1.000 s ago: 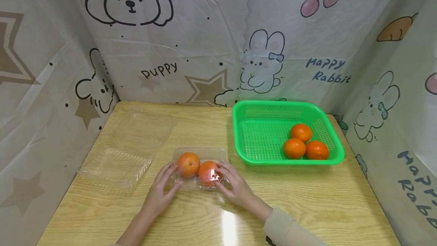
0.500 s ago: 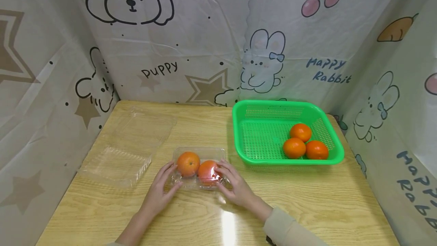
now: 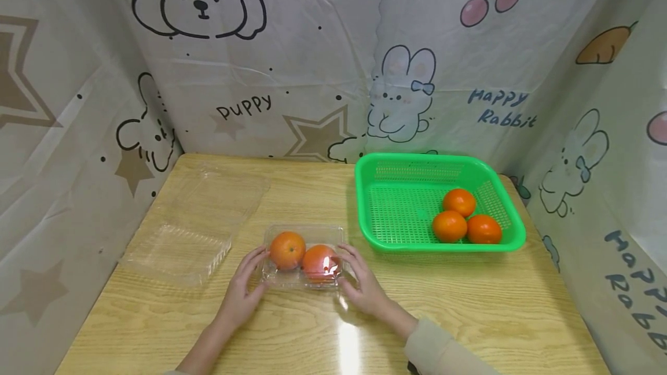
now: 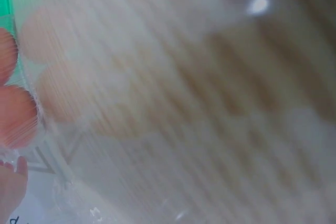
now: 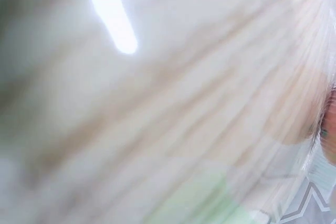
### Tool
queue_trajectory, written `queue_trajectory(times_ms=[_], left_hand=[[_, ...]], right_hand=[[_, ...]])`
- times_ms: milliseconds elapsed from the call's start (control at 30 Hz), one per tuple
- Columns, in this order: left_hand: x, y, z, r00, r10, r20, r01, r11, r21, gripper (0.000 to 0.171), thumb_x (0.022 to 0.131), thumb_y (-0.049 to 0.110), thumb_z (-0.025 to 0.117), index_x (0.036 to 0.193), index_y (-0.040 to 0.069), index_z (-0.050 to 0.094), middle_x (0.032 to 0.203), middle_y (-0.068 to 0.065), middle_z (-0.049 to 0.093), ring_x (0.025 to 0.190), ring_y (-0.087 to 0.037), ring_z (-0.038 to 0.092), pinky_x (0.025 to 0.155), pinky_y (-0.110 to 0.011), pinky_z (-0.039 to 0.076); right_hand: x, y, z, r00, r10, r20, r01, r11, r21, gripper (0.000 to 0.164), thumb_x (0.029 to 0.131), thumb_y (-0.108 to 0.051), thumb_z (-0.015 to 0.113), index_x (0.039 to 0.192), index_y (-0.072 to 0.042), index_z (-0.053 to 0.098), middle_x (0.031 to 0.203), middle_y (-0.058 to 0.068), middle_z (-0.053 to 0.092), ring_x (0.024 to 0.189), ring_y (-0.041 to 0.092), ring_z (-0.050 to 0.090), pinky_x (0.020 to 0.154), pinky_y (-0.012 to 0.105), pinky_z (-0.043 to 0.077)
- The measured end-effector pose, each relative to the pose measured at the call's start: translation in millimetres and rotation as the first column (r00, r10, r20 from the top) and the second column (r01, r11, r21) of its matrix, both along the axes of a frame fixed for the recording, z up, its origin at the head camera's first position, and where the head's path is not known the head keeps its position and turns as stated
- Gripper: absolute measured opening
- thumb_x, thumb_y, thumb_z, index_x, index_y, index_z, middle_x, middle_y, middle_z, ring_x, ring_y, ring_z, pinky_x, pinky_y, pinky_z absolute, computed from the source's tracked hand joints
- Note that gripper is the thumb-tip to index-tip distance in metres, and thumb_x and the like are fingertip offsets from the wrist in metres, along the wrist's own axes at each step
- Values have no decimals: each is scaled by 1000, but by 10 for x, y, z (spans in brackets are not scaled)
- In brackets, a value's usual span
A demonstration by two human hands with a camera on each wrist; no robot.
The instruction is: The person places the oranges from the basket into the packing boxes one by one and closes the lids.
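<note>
Two oranges, one on the left [image 3: 287, 250] and one on the right [image 3: 320, 263], sit side by side in a small clear plastic box [image 3: 276, 283] on the table. My left hand [image 3: 241, 297] is at the box's left end, fingers spread and fingertips right at its wall. At the opposite end, my right hand [image 3: 369, 289] has its fingertips and thumb close to the box's right edge, also spread. Both wrist views are mostly blurred pale surface; part of an orange [image 4: 18, 116] shows at the left wrist view's edge.
A green basket [image 3: 443, 247] holding three oranges [image 3: 450, 226] stands at the back right. At the left lies an unfolded clear plastic box [image 3: 179, 253], hard to see against the wooden table [image 3: 292, 340]. Printed cloth [image 3: 323, 57] walls in the table's back and sides.
My right hand has drawn slightly rightward off the box's top, and my left thumb has shifted a little left. The box and oranges have stayed in place.
</note>
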State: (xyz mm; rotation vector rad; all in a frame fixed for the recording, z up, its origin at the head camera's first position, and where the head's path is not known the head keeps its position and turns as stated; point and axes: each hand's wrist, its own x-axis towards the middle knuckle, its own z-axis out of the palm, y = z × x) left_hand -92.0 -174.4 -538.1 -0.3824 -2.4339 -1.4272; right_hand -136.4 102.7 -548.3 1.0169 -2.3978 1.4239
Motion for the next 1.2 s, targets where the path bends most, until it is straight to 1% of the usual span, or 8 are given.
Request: queue_trajectory(times_ms=[133,333,433,533,667,867,1033,1200], left_hand=[[17,34,98,1000,7,-6,-6,998,65,58,71,-17,54,127,-7,45,134,-22,40,123,-22,37,95,-7,29],[-2,-19,20,981,46,186,-71,989,128,55,78,-10,54,131,-5,40,124,-20,46,108,-25,46,90,-30,44],[-5,-25,72,939,54,340,-112,982,154,52,82,-4,52,132,-4,37,114,-17,49,99,-21,49,84,-29,46],[-19,-24,123,870,53,491,-166,968,190,46,84,1,50,128,-5,39,104,-13,51,87,-12,50,76,-21,46],[-42,-5,182,800,38,599,-238,936,258,31,82,0,49,112,-9,47,83,-7,54,70,-10,51,64,-24,47],[-49,13,244,755,-23,656,-262,905,334,10,83,-1,48,92,-5,47,67,-6,56,57,-15,53,52,-24,45],[-53,-7,283,695,-108,711,-270,877,398,5,83,1,48,87,-3,48,67,-4,56,56,-12,53,50,-20,45],[-63,-19,308,666,-145,732,-282,859,427,6,84,1,47,87,-4,49,66,-4,57,57,-11,55,51,-20,46]], right_hand=[[64,-12,104,990,-61,130,69,996,-58,61,78,-3,61,133,4,35,141,22,31,129,40,30,98,62,25],[205,-32,373,912,-111,396,153,985,-78,63,81,-3,62,131,13,28,124,30,39,111,46,42,92,57,36],[234,-30,401,834,-120,538,181,982,-62,51,84,-7,60,124,11,34,111,23,46,95,34,51,83,42,46],[240,-30,399,747,-91,659,184,980,-73,35,86,-9,57,113,9,41,97,15,51,80,22,54,71,29,48],[207,-21,300,652,-5,759,170,976,-140,21,88,-9,53,101,6,46,84,12,56,69,18,55,63,28,50],[146,-17,154,540,118,833,179,951,-251,15,87,-9,52,96,2,46,80,14,63,67,16,62,69,31,53],[131,-16,142,465,216,858,192,922,-336,14,85,-5,50,97,-1,44,77,7,63,69,15,64,74,33,53],[128,-13,167,417,268,868,223,896,-384,10,84,-1,49,91,-5,43,76,5,63,68,14,64,73,32,53]])
